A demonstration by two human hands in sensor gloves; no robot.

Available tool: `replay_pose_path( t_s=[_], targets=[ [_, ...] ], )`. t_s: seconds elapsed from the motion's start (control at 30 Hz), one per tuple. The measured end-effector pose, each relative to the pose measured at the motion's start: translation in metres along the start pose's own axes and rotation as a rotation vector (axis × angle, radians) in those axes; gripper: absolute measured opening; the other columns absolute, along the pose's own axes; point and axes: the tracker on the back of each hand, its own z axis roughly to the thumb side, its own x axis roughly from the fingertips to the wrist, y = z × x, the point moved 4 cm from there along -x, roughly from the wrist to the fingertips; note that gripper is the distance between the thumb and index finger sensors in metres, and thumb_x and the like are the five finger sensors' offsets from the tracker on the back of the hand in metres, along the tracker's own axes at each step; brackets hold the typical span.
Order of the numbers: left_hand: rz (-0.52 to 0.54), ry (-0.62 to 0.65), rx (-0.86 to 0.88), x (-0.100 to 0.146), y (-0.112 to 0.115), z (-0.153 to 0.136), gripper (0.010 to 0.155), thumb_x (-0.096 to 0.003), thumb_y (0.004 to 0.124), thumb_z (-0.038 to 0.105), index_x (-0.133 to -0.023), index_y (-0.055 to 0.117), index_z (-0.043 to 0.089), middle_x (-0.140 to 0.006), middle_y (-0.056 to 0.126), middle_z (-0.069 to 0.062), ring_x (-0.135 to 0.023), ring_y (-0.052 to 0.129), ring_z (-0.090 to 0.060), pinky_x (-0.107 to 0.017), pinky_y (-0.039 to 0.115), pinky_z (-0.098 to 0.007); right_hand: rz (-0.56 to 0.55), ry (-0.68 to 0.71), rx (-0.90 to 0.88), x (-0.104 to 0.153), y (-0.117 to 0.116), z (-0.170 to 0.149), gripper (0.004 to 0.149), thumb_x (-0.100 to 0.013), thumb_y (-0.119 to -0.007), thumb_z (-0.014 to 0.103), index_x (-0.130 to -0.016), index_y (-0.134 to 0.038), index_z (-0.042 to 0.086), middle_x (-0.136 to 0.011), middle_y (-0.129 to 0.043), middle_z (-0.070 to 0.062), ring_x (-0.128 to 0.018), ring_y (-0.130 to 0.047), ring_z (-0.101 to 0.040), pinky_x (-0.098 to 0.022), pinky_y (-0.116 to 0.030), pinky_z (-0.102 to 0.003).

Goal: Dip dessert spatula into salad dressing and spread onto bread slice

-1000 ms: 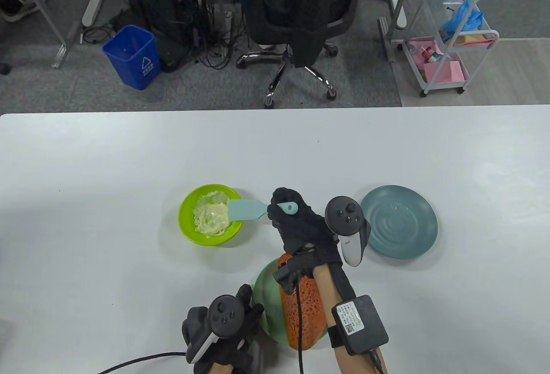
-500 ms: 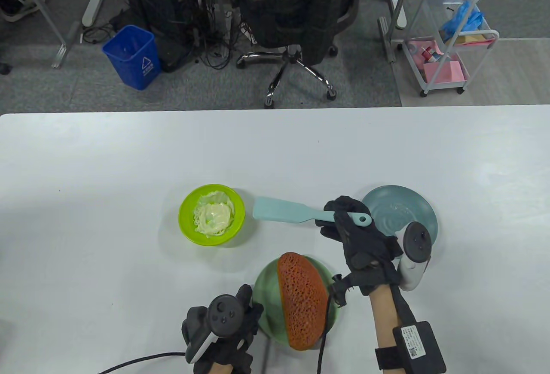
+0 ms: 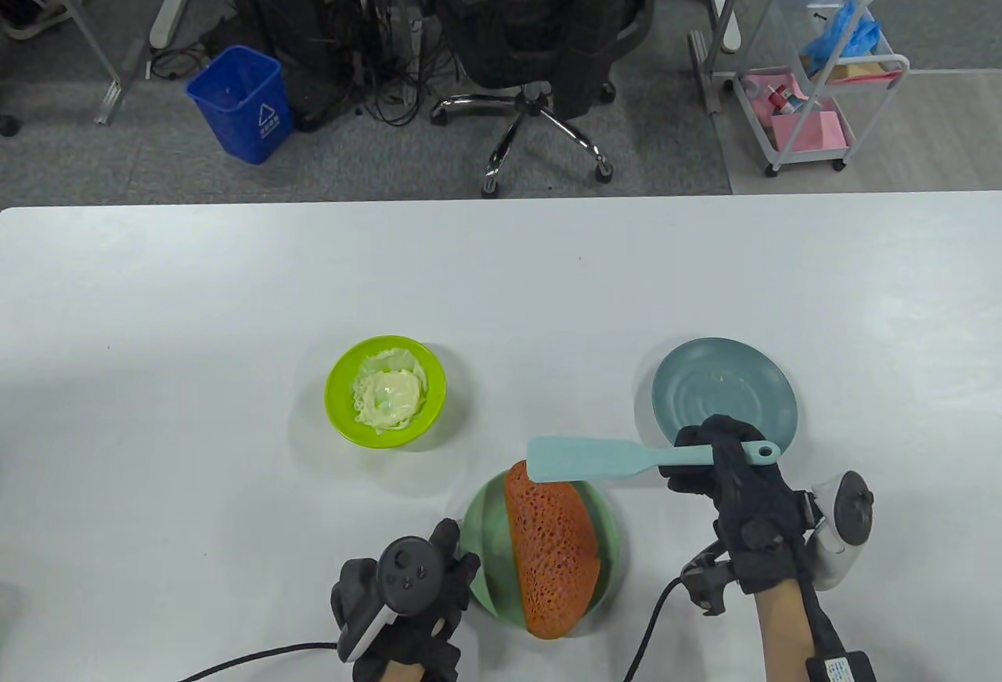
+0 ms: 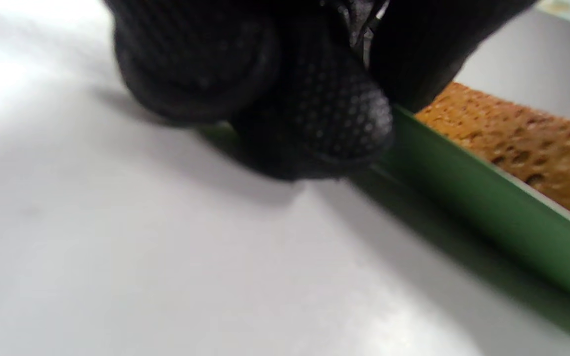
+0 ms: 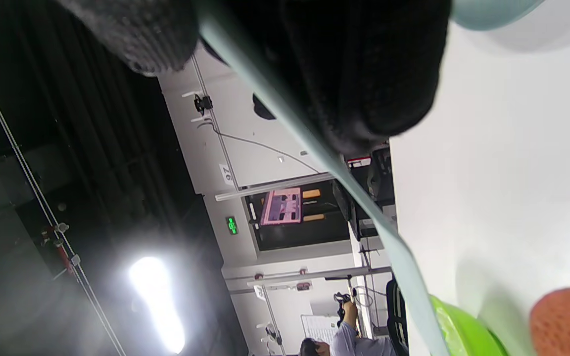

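My right hand (image 3: 716,463) grips the handle of the light blue dessert spatula (image 3: 595,460). The blade hangs over the far end of the orange-brown bread slice (image 3: 552,549), which lies on a green plate (image 3: 481,549). The spatula also shows edge-on in the right wrist view (image 5: 364,202). The lime green bowl of pale salad dressing (image 3: 385,391) stands to the left, apart from the spatula. My left hand (image 3: 438,580) rests at the green plate's left rim; in the left wrist view its fingertips (image 4: 314,118) touch the rim (image 4: 463,198) beside the bread (image 4: 522,143).
An empty blue-grey plate (image 3: 724,392) lies just beyond my right hand. The white table (image 3: 235,283) stretches wide on all sides. Cables trail from both wrists off the near edge. An office chair and a blue bin stand on the floor beyond the table.
My right hand pulled the spatula out of the dressing bowl, carried it right and then towards me, until the blade came over the bread. The left hand stayed at the plate rim.
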Motion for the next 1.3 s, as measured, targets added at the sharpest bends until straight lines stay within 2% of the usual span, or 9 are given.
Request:
replay_pose_path(
  t_s=[0.23, 0.63, 0.9, 1.3],
  targets=[
    [-0.001, -0.001, -0.003, 0.0, 0.0, 0.0, 0.06, -0.057, 0.083, 0.043, -0.102, 0.075, 0.005, -0.062, 0.101, 0.001, -0.029, 0.111, -0.008, -0.026, 0.097, -0.027, -0.021, -0.033, 0.019, 0.002, 0.004, -0.02, 0.049, -0.058, -0.076, 0.045, -0.096, -0.063, 0.018, -0.088, -0.077, -0.021, -0.065, -0.1, -0.042, -0.046, -0.089, -0.041],
    [-0.001, -0.003, -0.008, 0.0, 0.0, 0.0, 0.059, -0.0571, 0.083, 0.043, -0.102, 0.076, 0.005, -0.062, 0.101, 0.001, -0.029, 0.11, -0.007, -0.027, 0.097, -0.027, 0.015, -0.1, 0.055, 0.001, -0.002, -0.033, 0.05, -0.057, -0.078, 0.043, -0.096, -0.063, 0.017, -0.088, -0.078, -0.021, -0.064, -0.102, -0.042, -0.046, -0.091, -0.041],
    [-0.001, -0.003, -0.009, 0.0, 0.0, 0.0, 0.059, -0.0573, 0.083, 0.044, -0.102, 0.076, 0.006, -0.062, 0.101, 0.002, -0.029, 0.11, -0.007, -0.027, 0.097, -0.027, 0.024, -0.153, 0.007, 0.0, -0.001, -0.043, 0.05, -0.058, -0.078, 0.043, -0.097, -0.062, 0.016, -0.088, -0.078, -0.022, -0.064, -0.103, -0.042, -0.045, -0.092, -0.04],
    [-0.001, -0.003, -0.009, 0.0, 0.0, 0.0, 0.059, -0.0573, 0.083, 0.044, -0.102, 0.075, 0.005, -0.062, 0.101, 0.002, -0.029, 0.11, -0.007, -0.027, 0.097, -0.027, -0.003, -0.199, 0.058, 0.001, -0.003, -0.047, 0.05, -0.058, -0.077, 0.041, -0.097, -0.061, 0.014, -0.088, -0.077, -0.024, -0.064, -0.102, -0.043, -0.045, -0.092, -0.041]
  ],
)
